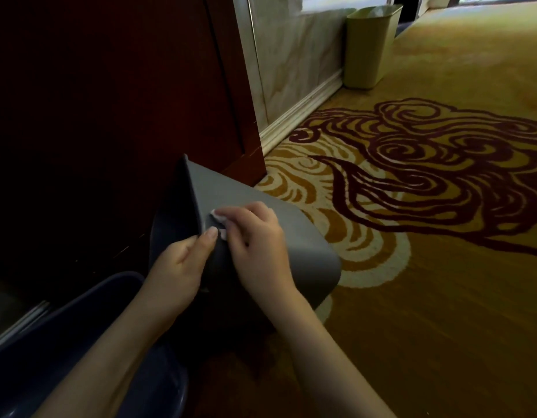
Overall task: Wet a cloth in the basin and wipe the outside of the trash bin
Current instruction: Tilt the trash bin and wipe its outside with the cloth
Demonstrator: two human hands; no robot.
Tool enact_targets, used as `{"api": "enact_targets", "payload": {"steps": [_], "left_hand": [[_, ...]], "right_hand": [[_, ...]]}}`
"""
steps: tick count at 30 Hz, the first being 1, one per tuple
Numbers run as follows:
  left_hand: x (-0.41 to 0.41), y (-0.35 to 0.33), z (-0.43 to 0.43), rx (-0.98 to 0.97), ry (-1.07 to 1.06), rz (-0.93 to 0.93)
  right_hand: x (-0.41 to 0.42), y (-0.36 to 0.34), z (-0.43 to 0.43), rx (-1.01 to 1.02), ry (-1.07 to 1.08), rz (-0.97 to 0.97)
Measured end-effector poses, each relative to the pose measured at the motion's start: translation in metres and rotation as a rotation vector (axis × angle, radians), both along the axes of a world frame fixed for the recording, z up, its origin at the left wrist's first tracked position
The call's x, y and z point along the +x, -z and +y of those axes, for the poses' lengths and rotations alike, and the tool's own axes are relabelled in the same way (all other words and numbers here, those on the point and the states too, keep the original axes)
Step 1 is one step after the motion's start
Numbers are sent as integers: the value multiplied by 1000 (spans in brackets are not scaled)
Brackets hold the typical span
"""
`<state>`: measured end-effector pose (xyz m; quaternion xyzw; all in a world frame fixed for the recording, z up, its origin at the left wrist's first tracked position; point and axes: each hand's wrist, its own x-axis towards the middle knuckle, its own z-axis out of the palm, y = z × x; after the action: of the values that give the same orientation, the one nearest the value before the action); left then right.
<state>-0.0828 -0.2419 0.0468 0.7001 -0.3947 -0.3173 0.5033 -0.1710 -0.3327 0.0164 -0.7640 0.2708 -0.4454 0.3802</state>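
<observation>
While left hand (pixel 182 260) steadies bin (pixel 261 212), right hand (pixel 255 236) presses cloth (pixel 216 218).

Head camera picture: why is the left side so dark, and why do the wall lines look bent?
In the head view, light falls on the carpet at right, while the wooden panel and blue basin sit in shadow; the wide-angle lens bows the baseboard; the right hand looks slightly blurred on the grey bin.

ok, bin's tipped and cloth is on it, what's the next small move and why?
Probably slide the right hand with the cloth away from the rim, down the grey bin wall toward its base. The cloth sits bunched right at the rim beside the left hand steadying it, and most of that lit wall lies beyond it.
</observation>
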Motion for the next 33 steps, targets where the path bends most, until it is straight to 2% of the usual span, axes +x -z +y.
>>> {"api": "enact_targets", "payload": {"steps": [3, 8, 12, 14, 16, 18, 22, 25, 27, 31, 33], "left_hand": [[2, 2, 2, 4, 24, 30], [-2, 1, -2, 12, 66, 20], [-8, -2, -6, 32, 114, -20], [-7, -3, -7, 40, 88, -39], [-4, -4, -9, 39, 44, -24], [0, -6, -11, 30, -3, 13], [9, -11, -19, 34, -146, 52], [8, -17, -27, 20, -232, 116], [6, -20, -31, 1, -290, 148], [5, -24, -32, -66, -359, 256], [7, -25, -31, -60, -378, 263]], "right_hand": [[-12, 28, -24, 179, 116, 92], [-53, 89, -73, 480, 459, 296], [-74, 112, -88, 691, 510, 284], [-82, 111, -83, 727, 576, 235], [-85, 101, -69, 649, 663, 144], [-78, 82, -46, 573, 680, -29], [-44, 31, 17, 309, 439, -222], [-14, 7, 49, 79, 222, -211], [-1, 6, 55, -18, 190, -188], [-3, 39, 41, -126, 304, -109], [-15, 67, 23, -50, 414, -62]]}}
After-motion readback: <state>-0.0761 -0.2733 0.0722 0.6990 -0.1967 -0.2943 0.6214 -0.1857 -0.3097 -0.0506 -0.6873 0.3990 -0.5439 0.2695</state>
